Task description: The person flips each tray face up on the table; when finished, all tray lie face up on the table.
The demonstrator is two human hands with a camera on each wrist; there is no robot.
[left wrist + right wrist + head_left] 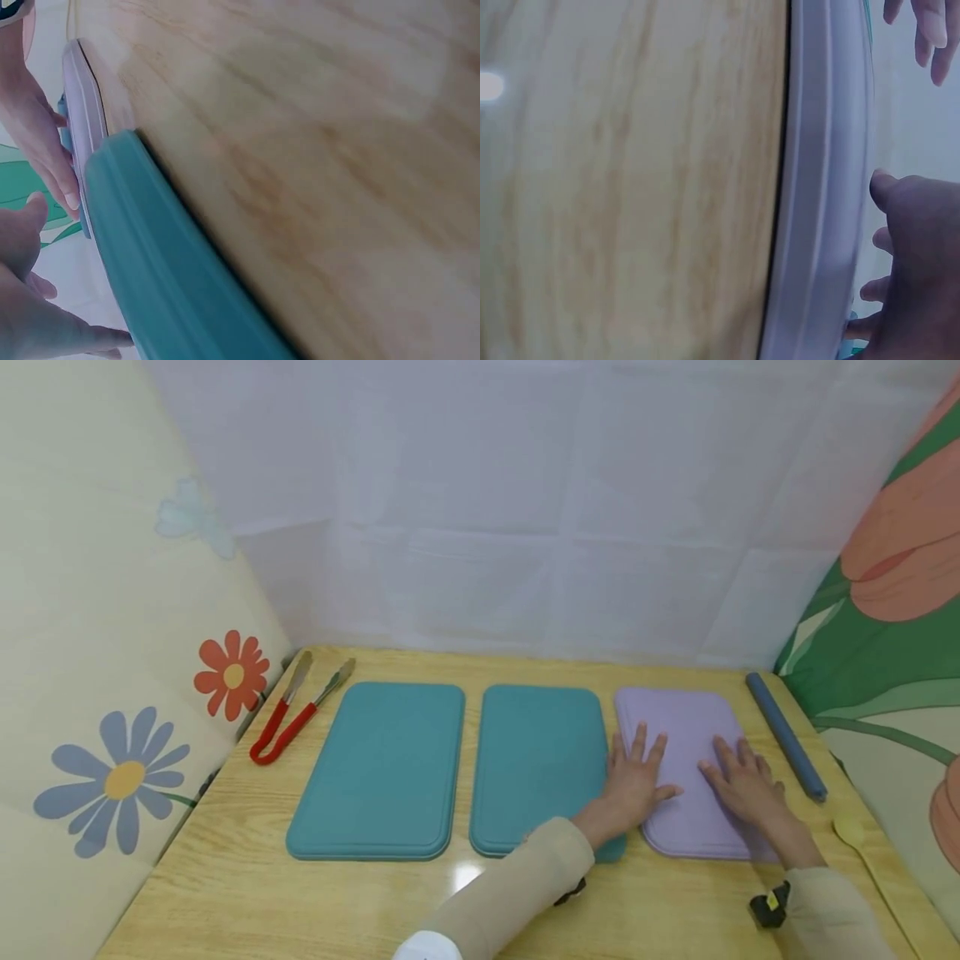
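as left hand (pixel 632 783) and right hand (pixel 750 787) spread fingers over the lilac panel (pixel 681 714), aligning seemed underway; gentle nudging seemed wanted next.

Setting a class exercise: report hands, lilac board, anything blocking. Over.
Left hand, right hand: fingers spread over lilac board. Board flat on table. Nothing seen blocking; nearer teal board alongside.

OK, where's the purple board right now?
In the head view, the purple board lies on the right, between the middle teal board and the blue rod, partly hidden by the left hand and right hand.
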